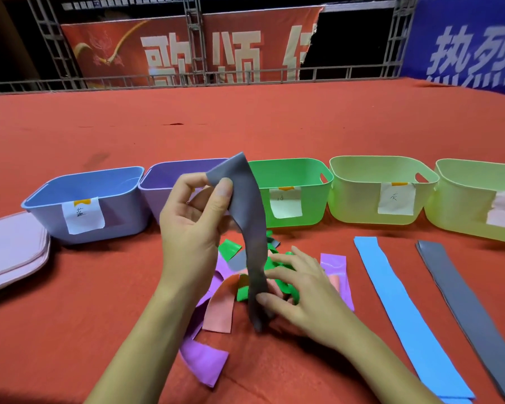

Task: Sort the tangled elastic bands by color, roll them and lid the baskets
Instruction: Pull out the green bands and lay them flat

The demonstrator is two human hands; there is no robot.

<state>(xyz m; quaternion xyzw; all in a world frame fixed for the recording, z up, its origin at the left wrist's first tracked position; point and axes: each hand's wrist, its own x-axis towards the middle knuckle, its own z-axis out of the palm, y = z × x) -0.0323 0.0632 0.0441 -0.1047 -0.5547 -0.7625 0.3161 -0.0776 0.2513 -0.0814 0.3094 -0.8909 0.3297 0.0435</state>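
Fingers and thumb of the left hand (191, 225) pinched the upper end of a grey band (250, 217) and held it raised over the pile. Right hand (301, 290) lay low on the tangled bands (245, 275), thumb and fingertips nipping the grey strip's lower end where it met the red carpet (245, 126).

Step in hand, as judged: sorting, with this grey strip being drawn free of the knot of green, purple and pink strips. No rolling begun.

Sorted so far: one blue band (403, 310) and one other grey band (473, 310), flat and side by side at right, apart from the pile.

Five open baskets stood in a row beyond: blue basket (85, 205), purple basket (161, 182), green basket (292, 196), and two pale yellow-green baskets (376, 191), each labelled where the front showed. Lids (9, 252) stacked at far left, none fitted.

Next move likely needs the lower end cleared of the green loops, then the strip laid beside its grey mate.
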